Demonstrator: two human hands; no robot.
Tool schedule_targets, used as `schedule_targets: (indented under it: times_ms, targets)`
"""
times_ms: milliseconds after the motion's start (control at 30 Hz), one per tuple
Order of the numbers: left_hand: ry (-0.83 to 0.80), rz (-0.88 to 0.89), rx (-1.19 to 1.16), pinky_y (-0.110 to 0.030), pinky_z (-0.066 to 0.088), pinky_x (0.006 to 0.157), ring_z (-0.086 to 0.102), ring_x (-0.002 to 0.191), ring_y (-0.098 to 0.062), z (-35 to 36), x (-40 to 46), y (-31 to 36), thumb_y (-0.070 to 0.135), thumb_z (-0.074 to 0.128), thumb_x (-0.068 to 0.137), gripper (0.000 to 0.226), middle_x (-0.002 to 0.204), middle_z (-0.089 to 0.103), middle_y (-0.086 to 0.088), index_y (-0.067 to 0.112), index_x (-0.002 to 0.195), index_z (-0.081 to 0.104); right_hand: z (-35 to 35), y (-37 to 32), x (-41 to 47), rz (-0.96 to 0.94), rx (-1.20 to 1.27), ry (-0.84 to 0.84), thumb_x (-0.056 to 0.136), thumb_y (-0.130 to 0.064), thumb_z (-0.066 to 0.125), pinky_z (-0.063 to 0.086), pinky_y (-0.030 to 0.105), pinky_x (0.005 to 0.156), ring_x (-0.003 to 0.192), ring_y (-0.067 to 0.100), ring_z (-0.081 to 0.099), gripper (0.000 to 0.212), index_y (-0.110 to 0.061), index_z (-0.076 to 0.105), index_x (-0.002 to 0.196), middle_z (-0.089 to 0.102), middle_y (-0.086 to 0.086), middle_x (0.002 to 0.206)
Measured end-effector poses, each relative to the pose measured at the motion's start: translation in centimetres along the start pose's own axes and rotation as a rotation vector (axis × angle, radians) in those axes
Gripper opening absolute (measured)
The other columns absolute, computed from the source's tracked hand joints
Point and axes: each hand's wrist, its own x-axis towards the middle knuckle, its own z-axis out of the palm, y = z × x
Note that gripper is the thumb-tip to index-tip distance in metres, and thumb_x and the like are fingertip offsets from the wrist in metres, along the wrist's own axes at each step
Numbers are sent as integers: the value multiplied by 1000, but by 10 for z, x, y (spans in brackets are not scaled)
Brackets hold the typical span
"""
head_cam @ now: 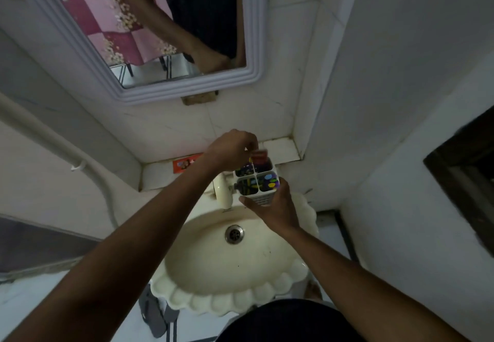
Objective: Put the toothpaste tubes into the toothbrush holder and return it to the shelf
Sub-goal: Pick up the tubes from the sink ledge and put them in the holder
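Observation:
A white toothbrush holder with four compartments is held above the back of the sink by my right hand, which grips its near side from below. My left hand pinches the top end of a red toothpaste tube that stands in the holder's far right compartment. Colourful items fill the other compartments. An orange-red tube or box lies flat on the tiled shelf to the left, partly hidden by my left forearm.
A cream scalloped sink with a metal drain lies below the hands, its tap just left of the holder. A white-framed mirror hangs above the shelf. A pipe runs down the left wall.

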Motion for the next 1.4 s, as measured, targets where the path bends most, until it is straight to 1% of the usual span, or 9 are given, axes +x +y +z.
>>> schedule_targets:
  times_ms: [267, 400, 500, 567, 667, 800, 1000, 1200, 1400]
  targets:
    - [249, -171, -426, -31, 59, 86, 70, 82, 0, 10, -24, -32, 22, 79, 98, 13, 100, 82, 2, 14, 107, 83, -2, 8, 1, 2, 32, -16, 59, -81, 97, 63, 42, 106, 133, 19, 66, 126, -23, 40, 155, 61, -3, 146]
    - [368, -323, -687, -41, 63, 90, 78, 94, -28, 19, -50, -56, 21, 76, 101, 20, 102, 82, -12, 5, 111, 82, 1, 10, 3, 18, 58, 1, 54, -87, 96, 63, 38, 106, 130, 15, 67, 131, -26, 40, 155, 62, -7, 143]
    - [431, -423, -813, -36, 61, 85, 74, 82, -16, 30, -68, -74, 18, 76, 101, 22, 101, 81, -19, -1, 111, 79, 5, 12, 5, 19, 71, 22, 53, -84, 98, 62, 41, 108, 129, 15, 68, 130, -26, 42, 155, 64, -7, 143]
    - [423, -492, -836, -39, 62, 85, 73, 82, -24, 40, -80, -88, 20, 76, 101, 21, 100, 81, -22, 0, 109, 79, 8, 13, 6, 14, 75, 29, 55, -81, 99, 62, 41, 109, 128, 12, 68, 127, -28, 42, 154, 64, -9, 143]
    - [327, -531, -768, -51, 64, 94, 79, 95, -38, 58, -92, -111, 20, 69, 106, 24, 102, 82, -19, -1, 110, 78, 12, 15, 5, 8, 73, 37, 58, -81, 99, 61, 43, 111, 129, 12, 67, 117, -36, 42, 150, 63, -14, 143]
    - [268, -533, -507, -34, 57, 96, 77, 106, -30, 69, -93, -138, 26, 66, 107, 26, 115, 82, -10, 7, 117, 81, 20, 17, 6, 6, 95, 61, 58, -81, 99, 60, 43, 112, 130, 8, 67, 110, -45, 42, 145, 64, -20, 140]
    - [122, -418, -71, -46, 50, 106, 62, 130, -38, 65, -64, -169, 23, 50, 111, 38, 146, 65, -14, 10, 143, 65, 30, 15, 6, 40, 101, 51, 55, -85, 98, 57, 46, 116, 137, 12, 64, 116, -51, 36, 147, 60, -18, 148]
    - [-127, -393, 142, -48, 40, 119, 47, 144, -36, 68, -39, -173, 32, 53, 110, 51, 157, 51, -14, 12, 156, 47, 32, 16, 9, 65, 100, 80, 52, -87, 97, 56, 24, 102, 124, -17, 62, 98, -76, 35, 127, 61, -24, 145]
    - [-157, -491, 108, -50, 42, 120, 51, 141, -37, 57, -37, -171, 43, 63, 105, 51, 146, 57, -15, 10, 144, 59, 33, 20, 11, 72, 99, 58, 51, -88, 97, 56, 32, 109, 134, 1, 63, 118, -53, 36, 145, 61, -20, 148]
